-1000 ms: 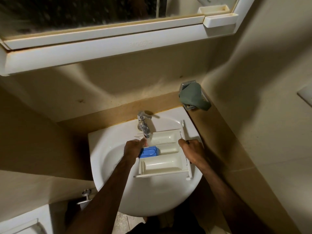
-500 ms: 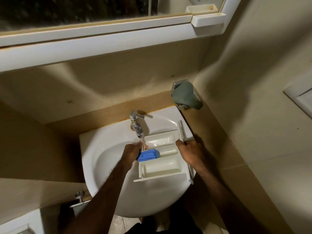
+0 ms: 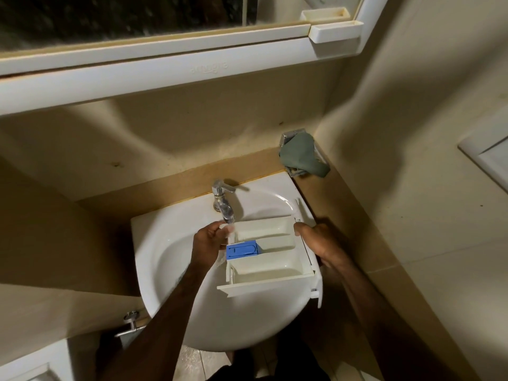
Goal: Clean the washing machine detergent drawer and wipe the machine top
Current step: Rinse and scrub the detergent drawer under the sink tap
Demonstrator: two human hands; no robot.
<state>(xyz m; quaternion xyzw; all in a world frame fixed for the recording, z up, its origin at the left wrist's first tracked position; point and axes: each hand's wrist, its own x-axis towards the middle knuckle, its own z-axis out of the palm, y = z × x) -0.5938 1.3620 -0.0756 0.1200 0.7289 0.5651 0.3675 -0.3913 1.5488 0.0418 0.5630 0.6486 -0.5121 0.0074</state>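
White detergent drawer [image 3: 268, 257] is held over the white basin [image 3: 176, 270], its front panel to the right and its open compartments facing up. Blue insert [image 3: 242, 250] sits in the middle compartment at the drawer's left end. Right hand [image 3: 320, 244] is wrapped around the drawer's front-panel end, thumb on top near the far corner, fingers underneath and hidden. Left hand [image 3: 209, 244] is at the drawer's far-left corner, directly under the spout of the chrome tap [image 3: 224, 202], fingers curled with the tips meeting at the drawer edge; whether it actually grips the drawer cannot be told. Water appears to run from the spout onto those fingers, blurred. A green cloth [image 3: 302, 155] is draped over a metal holder [image 3: 291, 138] on the wall at the basin's far-right corner, well apart from both hands. A white-framed mirror cabinet [image 3: 165, 70] hangs above the basin. Lighting is dim and yellowish.
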